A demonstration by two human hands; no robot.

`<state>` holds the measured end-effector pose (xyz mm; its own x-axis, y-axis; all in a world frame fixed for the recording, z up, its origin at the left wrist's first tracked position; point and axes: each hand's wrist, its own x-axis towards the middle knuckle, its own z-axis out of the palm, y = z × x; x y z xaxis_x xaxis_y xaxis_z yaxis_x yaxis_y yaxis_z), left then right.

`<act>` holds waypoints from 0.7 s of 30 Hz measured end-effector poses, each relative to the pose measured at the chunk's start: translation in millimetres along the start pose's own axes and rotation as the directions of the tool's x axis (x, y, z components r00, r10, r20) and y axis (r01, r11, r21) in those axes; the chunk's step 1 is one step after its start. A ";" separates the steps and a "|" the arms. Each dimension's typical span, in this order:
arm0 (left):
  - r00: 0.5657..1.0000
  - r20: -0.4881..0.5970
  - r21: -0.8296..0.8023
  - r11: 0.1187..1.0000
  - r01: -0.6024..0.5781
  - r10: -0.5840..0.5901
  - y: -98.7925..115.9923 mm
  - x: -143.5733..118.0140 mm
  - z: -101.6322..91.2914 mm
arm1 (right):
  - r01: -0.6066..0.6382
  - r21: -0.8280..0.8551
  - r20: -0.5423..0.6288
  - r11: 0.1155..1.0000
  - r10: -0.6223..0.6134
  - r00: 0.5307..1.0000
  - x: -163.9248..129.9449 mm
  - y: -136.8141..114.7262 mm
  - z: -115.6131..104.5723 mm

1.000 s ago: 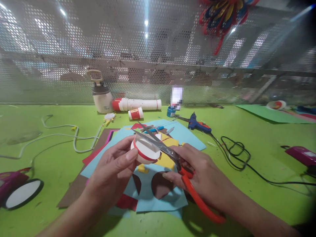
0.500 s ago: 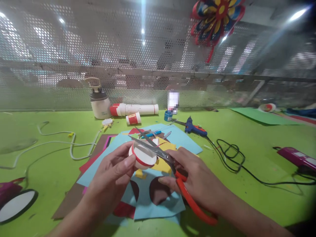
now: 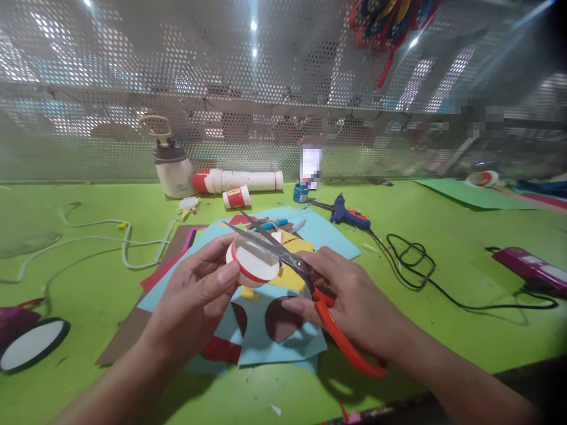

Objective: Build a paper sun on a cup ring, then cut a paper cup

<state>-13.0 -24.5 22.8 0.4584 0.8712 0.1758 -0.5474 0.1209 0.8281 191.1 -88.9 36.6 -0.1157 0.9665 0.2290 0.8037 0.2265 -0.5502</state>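
My left hand [image 3: 201,295] pinches the white paper cup [image 3: 253,264], thumb on the rim, just above the blue sheets [image 3: 283,342]. My right hand [image 3: 349,301] grips the red-handled scissors [image 3: 305,283], blades parted across the cup's mouth. I'd say the cut is barely begun: the red-edged rim looks whole, with most of the trimming left.
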 end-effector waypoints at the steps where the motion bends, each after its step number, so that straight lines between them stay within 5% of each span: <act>1: 1.000 0.000 0.005 1.000 0.007 -0.007 0.3 -0.2 -0.3 | -0.004 0.003 0.001 1.000 0.004 1.000 -0.1 0.2 0.1; 21: 0.997 0.069 0.061 0.998 -0.029 0.024 2.2 4.5 -0.7 | 0.001 0.001 0.009 1.000 -0.001 1.000 2.4 3.8 2.0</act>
<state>-12.6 -20.0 25.0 0.4922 0.8389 0.2323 -0.5164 0.0665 0.8538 192.7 -85.5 33.5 -0.1218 0.9673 0.2226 0.8030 0.2278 -0.5507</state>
